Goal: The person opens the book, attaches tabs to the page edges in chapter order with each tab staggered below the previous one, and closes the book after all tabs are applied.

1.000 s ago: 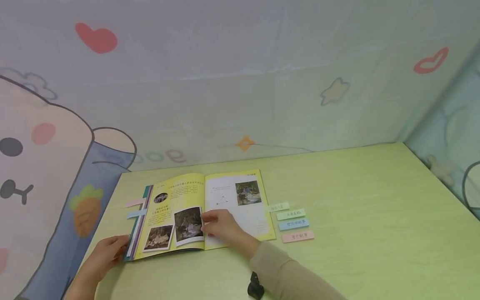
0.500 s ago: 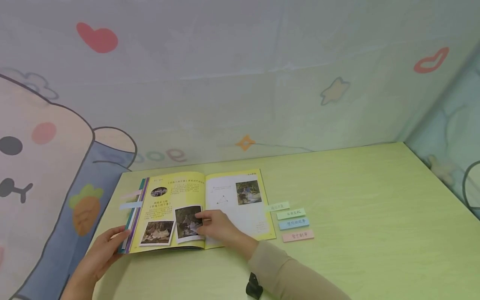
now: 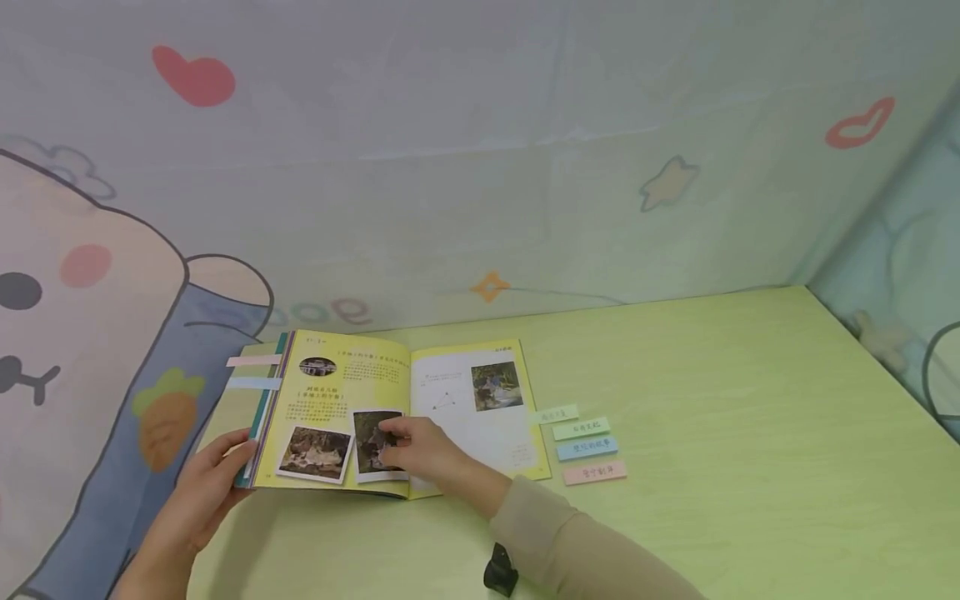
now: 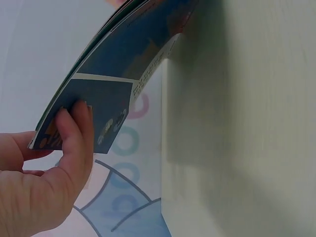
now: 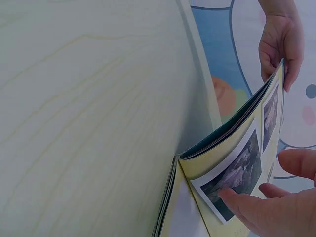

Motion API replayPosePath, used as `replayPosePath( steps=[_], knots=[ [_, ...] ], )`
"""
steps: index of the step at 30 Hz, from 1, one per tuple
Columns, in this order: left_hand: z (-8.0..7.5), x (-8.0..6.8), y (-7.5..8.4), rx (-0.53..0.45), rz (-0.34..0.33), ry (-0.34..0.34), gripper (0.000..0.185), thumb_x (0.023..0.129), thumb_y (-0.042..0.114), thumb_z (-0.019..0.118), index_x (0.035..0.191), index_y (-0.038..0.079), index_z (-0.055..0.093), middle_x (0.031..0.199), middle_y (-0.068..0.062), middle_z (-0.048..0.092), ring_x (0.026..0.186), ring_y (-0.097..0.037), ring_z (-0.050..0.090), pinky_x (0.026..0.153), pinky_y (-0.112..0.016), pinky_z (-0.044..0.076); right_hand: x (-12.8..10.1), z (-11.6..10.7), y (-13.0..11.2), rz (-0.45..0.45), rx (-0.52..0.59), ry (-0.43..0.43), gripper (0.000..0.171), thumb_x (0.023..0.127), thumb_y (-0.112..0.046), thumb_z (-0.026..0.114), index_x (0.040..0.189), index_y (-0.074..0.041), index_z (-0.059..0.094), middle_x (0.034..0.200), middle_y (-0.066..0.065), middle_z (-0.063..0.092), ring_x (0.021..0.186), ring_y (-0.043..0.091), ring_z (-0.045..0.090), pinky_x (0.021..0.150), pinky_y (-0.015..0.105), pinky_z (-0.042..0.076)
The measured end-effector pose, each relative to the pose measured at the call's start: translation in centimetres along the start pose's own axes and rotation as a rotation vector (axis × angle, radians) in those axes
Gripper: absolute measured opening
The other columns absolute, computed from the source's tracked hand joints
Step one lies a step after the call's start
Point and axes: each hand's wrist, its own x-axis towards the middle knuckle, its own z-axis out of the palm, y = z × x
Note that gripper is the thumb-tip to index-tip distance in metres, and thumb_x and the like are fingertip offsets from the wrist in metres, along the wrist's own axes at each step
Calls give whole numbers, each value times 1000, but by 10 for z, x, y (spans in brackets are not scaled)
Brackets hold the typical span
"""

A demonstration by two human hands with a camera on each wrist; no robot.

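Note:
An open book (image 3: 341, 367) with yellow-bordered pages lies on the table, its left half raised off the surface. My left hand (image 3: 210, 492) grips the outer edge of that raised half; in the left wrist view its fingers (image 4: 79, 128) curl against the cover. Over the left page near the fold, my right hand (image 3: 427, 450) reaches with thumb and forefinger extended. A fingertip touches the printed picture (image 5: 237, 173) in the right wrist view. Pink (image 3: 255, 361) and light blue tabs (image 3: 253, 383) stick out from the book's left edge.
Right of the book lie handwritten paper strips: green (image 3: 582, 428), blue (image 3: 587, 447) and pink (image 3: 595, 472). A pale green tab (image 3: 557, 414) meets the book's right edge. A black object (image 3: 500, 571) sits by the right sleeve. A patterned cloth (image 3: 450, 167) hangs behind the table (image 3: 712, 400).
My left hand has raised the left half of the book higher, its tabs rising with it. My right hand has slid slightly left over the picture.

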Motion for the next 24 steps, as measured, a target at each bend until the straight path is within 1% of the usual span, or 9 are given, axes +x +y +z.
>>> replayPosePath(
  steps=[2,4,6,8,9,10,14,19,24],
  knots=[
    [2,-1,2,-9,4,5,49,101,24,40,136,-7,25,92,7,57,80,-4,61,70,-23,53,0,2,-3,7,16,-6,47,87,-6,60,133,0,49,137,14,46,126,32,43,97,38,43],
    [4,-2,3,-40,12,13,38,100,25,42,131,3,36,90,6,59,79,-5,61,69,-23,53,0,4,-6,7,34,-11,49,88,-6,59,134,1,47,138,15,46,126,32,42,97,38,43],
    [6,-3,5,-61,32,16,27,100,25,43,123,11,42,88,6,60,77,-6,62,66,-23,53,1,6,-9,8,53,-17,49,88,-5,59,135,2,46,138,16,46,126,31,43,96,37,44],
    [8,-4,8,-70,49,18,22,100,25,43,119,15,44,87,7,62,75,-7,62,65,-23,53,1,7,-11,10,66,-20,49,88,-5,58,135,2,45,136,16,47,125,30,44,95,36,45],
    [10,-5,9,-68,55,16,24,100,26,43,120,14,44,87,7,62,75,-7,62,64,-24,53,1,7,-12,11,66,-22,48,89,-5,58,135,2,45,136,16,47,125,29,44,95,36,45],
    [11,-6,11,-60,63,11,29,100,26,42,125,10,42,88,8,61,75,-7,62,65,-24,53,1,7,-13,12,66,-23,48,89,-5,58,135,2,46,136,15,47,125,29,45,95,36,45],
    [18,-9,20,-26,77,-7,50,101,29,38,137,-4,25,91,10,59,77,-6,61,66,-24,53,3,7,-17,23,55,-42,47,90,-8,57,135,0,46,138,14,46,128,29,41,98,37,42],
    [29,-11,31,-17,112,-30,53,101,30,36,140,-4,22,95,9,58,82,-6,61,68,-25,52,4,4,-25,41,110,-65,48,92,-8,56,137,0,44,141,16,42,131,30,37,100,41,40],
    [39,-12,41,4,148,-46,54,102,31,36,141,-3,20,100,6,56,86,-6,60,71,-26,53,2,2,-32,42,148,-84,47,93,-9,54,138,-2,43,142,13,41,131,28,37,100,45,39]
  ],
)
